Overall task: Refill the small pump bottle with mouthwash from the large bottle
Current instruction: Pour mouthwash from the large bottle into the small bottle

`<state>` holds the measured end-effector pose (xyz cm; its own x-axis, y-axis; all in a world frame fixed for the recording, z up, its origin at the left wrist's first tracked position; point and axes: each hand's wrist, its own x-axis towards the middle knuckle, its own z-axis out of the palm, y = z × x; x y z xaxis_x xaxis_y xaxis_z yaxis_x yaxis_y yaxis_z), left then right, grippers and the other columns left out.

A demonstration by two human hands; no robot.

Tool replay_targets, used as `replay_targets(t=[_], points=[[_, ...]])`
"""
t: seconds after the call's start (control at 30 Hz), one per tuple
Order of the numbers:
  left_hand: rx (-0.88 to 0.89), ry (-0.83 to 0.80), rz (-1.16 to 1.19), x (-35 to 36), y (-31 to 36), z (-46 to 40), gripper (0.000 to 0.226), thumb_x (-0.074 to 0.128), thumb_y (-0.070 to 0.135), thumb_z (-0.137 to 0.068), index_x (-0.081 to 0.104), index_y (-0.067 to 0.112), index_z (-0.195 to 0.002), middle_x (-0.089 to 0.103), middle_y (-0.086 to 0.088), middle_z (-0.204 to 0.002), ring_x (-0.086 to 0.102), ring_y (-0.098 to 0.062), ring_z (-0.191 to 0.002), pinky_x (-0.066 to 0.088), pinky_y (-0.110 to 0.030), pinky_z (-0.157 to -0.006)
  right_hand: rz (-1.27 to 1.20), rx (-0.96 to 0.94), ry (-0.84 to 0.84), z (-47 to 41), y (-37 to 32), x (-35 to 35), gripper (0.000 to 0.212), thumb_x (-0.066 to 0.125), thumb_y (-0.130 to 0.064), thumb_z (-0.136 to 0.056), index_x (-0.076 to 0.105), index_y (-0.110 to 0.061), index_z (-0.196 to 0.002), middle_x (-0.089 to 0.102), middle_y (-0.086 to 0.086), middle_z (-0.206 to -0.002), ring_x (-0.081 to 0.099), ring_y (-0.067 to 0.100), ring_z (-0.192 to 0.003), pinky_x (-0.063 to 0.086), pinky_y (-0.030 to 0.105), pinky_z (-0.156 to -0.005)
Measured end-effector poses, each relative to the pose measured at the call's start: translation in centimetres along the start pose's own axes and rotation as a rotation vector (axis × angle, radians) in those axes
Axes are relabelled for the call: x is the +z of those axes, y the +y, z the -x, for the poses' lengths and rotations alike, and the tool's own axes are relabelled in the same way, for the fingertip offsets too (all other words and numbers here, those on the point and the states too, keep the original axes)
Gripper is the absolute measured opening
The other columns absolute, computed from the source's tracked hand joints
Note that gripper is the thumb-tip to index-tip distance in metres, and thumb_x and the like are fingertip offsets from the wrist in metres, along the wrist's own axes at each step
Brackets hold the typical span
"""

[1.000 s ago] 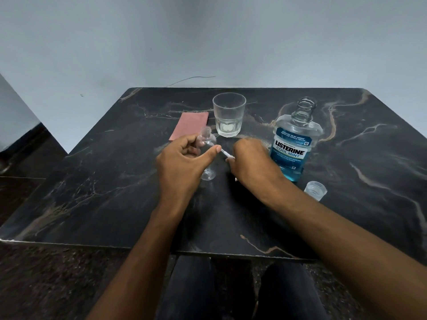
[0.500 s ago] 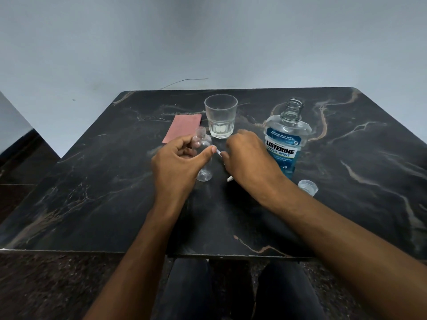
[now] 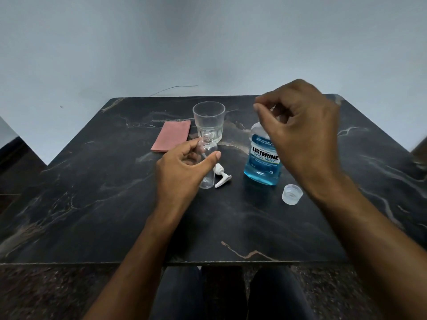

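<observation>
My left hand (image 3: 184,167) grips the small clear pump bottle (image 3: 208,155), which stands upright and uncapped on the dark marble table (image 3: 115,204). Its white pump head (image 3: 221,175) lies on the table just right of it. The large mouthwash bottle (image 3: 262,162), blue liquid in its lower part, stands open to the right. My right hand (image 3: 300,132) hovers over its neck with fingers curled and apart, hiding the bottle's top; I see nothing in it. The big bottle's clear cap (image 3: 292,194) sits on the table at the bottle's front right.
An empty drinking glass (image 3: 209,121) stands behind the small bottle. A pink cloth (image 3: 171,139) lies to its left. The table's front edge runs above my knees; a wall closes off the far side.
My right hand put the pump head down beside the small bottle and rose to the big bottle's neck. My left hand kept its hold on the small bottle.
</observation>
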<state>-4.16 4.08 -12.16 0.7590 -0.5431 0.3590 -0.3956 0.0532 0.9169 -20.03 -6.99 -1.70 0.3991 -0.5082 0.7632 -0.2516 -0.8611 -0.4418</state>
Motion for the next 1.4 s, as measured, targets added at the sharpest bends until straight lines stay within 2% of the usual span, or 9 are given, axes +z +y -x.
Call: replay_targets(t=[0.07, 0.2, 0.37, 0.47, 0.6, 0.93, 1.1, 1.27, 1.4], points=[[0.002, -0.004, 0.0, 0.2, 0.2, 0.0, 0.046, 0.084, 0.049, -0.073, 0.079, 0.026, -0.113, 0.077, 0.0, -0.089, 0.075, -0.024, -0.078, 0.064, -0.046, -0.079, 0.035, -0.006, -0.017, -0.3, 1.1, -0.5, 0.02, 0.074, -0.029, -0.088, 0.075, -0.014, -0.101, 0.064, 0.001, -0.097, 0.053, 0.009, -0.085, 0.034, 0.007, -0.07], [0.015, -0.013, 0.0, 0.5, 0.6, 0.0, 0.042, 0.083, 0.049, -0.075, 0.079, 0.031, -0.113, 0.078, 0.001, -0.09, 0.076, -0.021, -0.079, 0.065, -0.045, -0.08, 0.02, 0.147, -0.16, -0.7, 3.5, -0.8, 0.067, 0.076, -0.058, -0.072, 0.059, -0.023, -0.127, 0.056, -0.004, -0.12, 0.054, 0.01, -0.103, 0.037, 0.007, -0.075], [0.002, -0.02, 0.061, 0.6, 0.5, 0.2, 0.05, 0.083, 0.052, -0.072, 0.079, 0.027, -0.115, 0.079, -0.001, -0.093, 0.078, -0.023, -0.088, 0.065, -0.038, -0.084, -0.17, 0.386, -0.391, 0.2, 6.2, -0.1, 0.101, 0.082, -0.062, -0.054, 0.049, -0.021, -0.141, 0.058, -0.01, -0.119, 0.056, -0.004, -0.1, 0.047, 0.014, -0.079], [0.001, -0.021, 0.08, 0.6, 0.5, 0.2, 0.053, 0.082, 0.054, -0.069, 0.079, 0.025, -0.113, 0.079, 0.003, -0.09, 0.077, -0.013, -0.083, 0.06, -0.025, -0.077, -0.277, 0.446, -0.398, 1.3, 7.1, 0.7, 0.09, 0.087, -0.053, -0.056, 0.058, -0.017, -0.132, 0.067, -0.005, -0.122, 0.064, 0.008, -0.107, 0.055, 0.033, -0.094], [0.017, -0.046, 0.084, 0.5, 0.5, 0.5, 0.05, 0.082, 0.054, -0.071, 0.079, 0.025, -0.113, 0.079, 0.005, -0.089, 0.077, -0.013, -0.084, 0.059, -0.02, -0.074, -0.393, 0.491, -0.378, 2.5, 7.3, 1.4, 0.069, 0.087, -0.045, -0.058, 0.066, -0.018, -0.117, 0.074, -0.002, -0.109, 0.071, 0.014, -0.1, 0.059, 0.043, -0.089], [0.02, -0.048, 0.07, 0.3, 0.6, 0.6, 0.048, 0.09, 0.037, -0.077, 0.077, 0.025, -0.121, 0.079, 0.001, -0.096, 0.078, -0.015, -0.087, 0.062, -0.022, -0.076, -0.491, 0.505, -0.233, 3.7, 6.9, 2.3, 0.054, 0.087, -0.03, -0.065, 0.064, -0.021, -0.113, 0.075, -0.004, -0.109, 0.072, 0.008, -0.097, 0.062, 0.035, -0.082], [-0.007, -0.037, 0.117, 0.3, 1.4, 0.4, 0.047, 0.091, 0.044, -0.065, 0.075, 0.041, -0.109, 0.08, 0.003, -0.092, 0.079, -0.012, -0.084, 0.061, -0.019, -0.076, -0.492, 0.458, -0.204, 3.4, 6.9, 2.6, 0.058, 0.085, -0.029, -0.063, 0.064, -0.02, -0.116, 0.074, -0.003, -0.109, 0.072, 0.008, -0.097, 0.062, 0.035, -0.082], [-0.056, -0.028, 0.155, 0.4, 2.3, 0.0, 0.067, 0.09, 0.048, -0.056, 0.077, 0.023, -0.116, 0.081, 0.007, -0.092, 0.079, -0.013, -0.086, 0.063, -0.026, -0.081, -0.308, 0.305, -0.203, 1.6, 6.7, 2.2, 0.076, 0.084, -0.035, -0.063, 0.057, -0.025, -0.134, 0.062, -0.023, -0.109, 0.064, -0.01, -0.093, 0.055, 0.012, -0.082], [-0.045, -0.041, 0.153, 0.8, 3.2, 0.0, 0.063, 0.092, 0.041, -0.057, 0.078, 0.02, -0.115, 0.082, 0.006, -0.091, 0.079, -0.011, -0.086, 0.063, -0.023, -0.078, -0.166, 0.163, -0.239, 0.7, 7.1, 2.1, 0.072, 0.087, -0.025, -0.071, 0.057, -0.027, -0.136, 0.061, -0.018, -0.118, 0.059, 0.0, -0.104, 0.047, 0.009, -0.088]])
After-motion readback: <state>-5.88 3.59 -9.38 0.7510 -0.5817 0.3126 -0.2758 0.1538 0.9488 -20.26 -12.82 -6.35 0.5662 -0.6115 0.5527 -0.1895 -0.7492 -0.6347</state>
